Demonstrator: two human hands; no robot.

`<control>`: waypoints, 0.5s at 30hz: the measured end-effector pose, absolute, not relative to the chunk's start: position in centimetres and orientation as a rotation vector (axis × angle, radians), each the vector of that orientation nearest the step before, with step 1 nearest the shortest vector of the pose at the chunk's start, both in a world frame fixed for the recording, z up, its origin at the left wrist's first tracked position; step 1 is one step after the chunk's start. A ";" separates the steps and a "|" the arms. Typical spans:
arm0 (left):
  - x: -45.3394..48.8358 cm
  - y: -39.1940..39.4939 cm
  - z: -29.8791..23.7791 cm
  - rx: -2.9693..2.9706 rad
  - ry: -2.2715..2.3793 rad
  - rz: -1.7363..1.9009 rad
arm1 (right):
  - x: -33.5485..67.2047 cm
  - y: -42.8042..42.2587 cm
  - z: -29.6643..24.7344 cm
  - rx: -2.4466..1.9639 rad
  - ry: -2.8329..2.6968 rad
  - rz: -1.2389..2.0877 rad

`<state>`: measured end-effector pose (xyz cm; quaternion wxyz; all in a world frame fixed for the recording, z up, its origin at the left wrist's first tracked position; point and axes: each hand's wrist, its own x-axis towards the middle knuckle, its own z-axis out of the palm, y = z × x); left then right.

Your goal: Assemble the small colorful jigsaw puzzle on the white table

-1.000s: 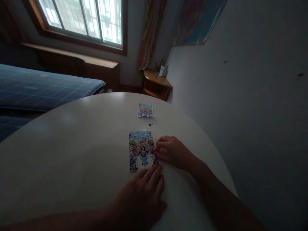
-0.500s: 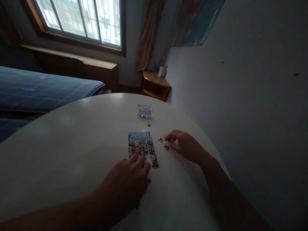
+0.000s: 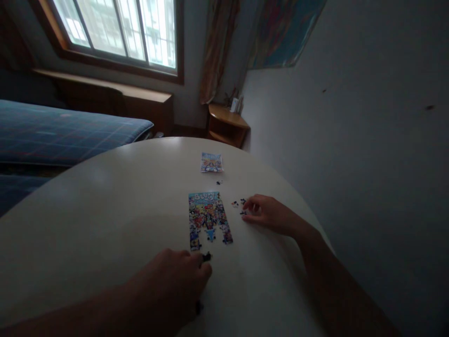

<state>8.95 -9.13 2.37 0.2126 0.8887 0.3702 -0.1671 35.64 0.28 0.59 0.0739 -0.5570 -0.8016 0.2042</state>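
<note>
A partly assembled jigsaw puzzle point(image 3: 206, 210) with a crowd of colourful cartoon figures and "Bluey" lettering lies on the white table, its near edge uneven with gaps. Just below that edge, my left hand point(image 3: 178, 276) has its fingers closed at a dark puzzle piece point(image 3: 207, 256). Another dark piece point(image 3: 199, 307) lies by the underside of this hand, partly covered. To the right of the puzzle, my right hand point(image 3: 268, 213) is curved with thumb and index finger apart, beside a few loose pieces point(image 3: 235, 204). One piece point(image 3: 243, 213) shows between its fingertips.
Behind the puzzle lie a single loose piece point(image 3: 219, 182) and a small printed packet point(image 3: 211, 162). The round white table point(image 3: 115, 196) curves close to a wall on the right. A plaid-covered bed point(image 3: 70, 131) and a wooden corner shelf point(image 3: 228, 117) stand beyond it.
My left hand has moved back toward me off the puzzle's near edge, uncovering a blue middle piece and the lower left corner. The right hand has shifted slightly, its fingers wider apart.
</note>
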 end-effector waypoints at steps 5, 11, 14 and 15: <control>9.1 -9.3 1.7 2.528 0.940 -0.432 | 35.5 0.3 0.6 -1.671 -2.412 0.601; 9.2 -8.8 3.2 2.553 0.894 -0.519 | 35.5 0.2 0.7 -1.669 -2.414 0.611; 9.0 -8.9 3.9 2.573 0.897 -0.480 | 35.5 0.2 0.6 -1.651 -2.419 0.599; 9.0 -9.0 3.8 2.585 0.886 -0.450 | 35.5 0.1 0.6 -1.643 -2.420 0.591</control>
